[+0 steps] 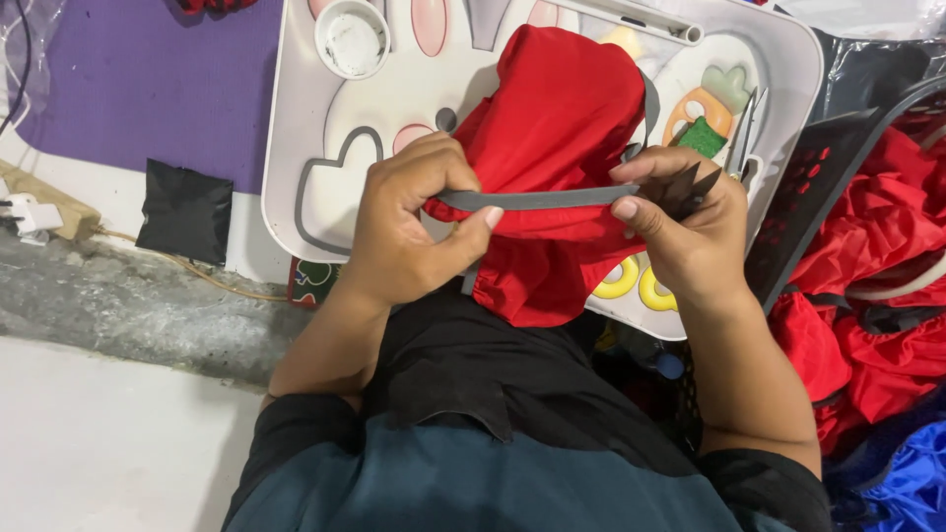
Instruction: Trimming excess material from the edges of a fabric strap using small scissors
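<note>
**Hands stretch grey strap across red fabric**

Hands at work over a white lap tray (296, 148) printed with a rabbit and carrot picture. Nearest the camera: dark sleeves and lap of the person, forearms rising toward the tray's near edge.

Left hand (409, 227): fingers curled tight, thumb and forefinger pinching one end of a flat grey strap (537, 200). Right hand (680, 222): thumb and fingers closed on the other end of the strap, along with a small piece of black fabric (690, 187) that sticks up behind the thumb. Strap runs taut and roughly level between the two hands, lying against a bunched red fabric piece (552, 118).

Red fabric piece sits over the middle of the tray, its lower part hanging past the tray's near edge toward the lap. Yellow rings (621, 286), partly hidden under it, lie at the near right corner.

Farther off: small thread snips (744, 133) resting by the tray's right edge, just beside the printed carrot. White round cup (352, 37) near the far left corner.

Right of the tray: a dark perforated basket (818, 187) holding more red fabric (887, 256). Left of the tray: a purple mat (148, 89) and a small black pouch (184, 212).
</note>
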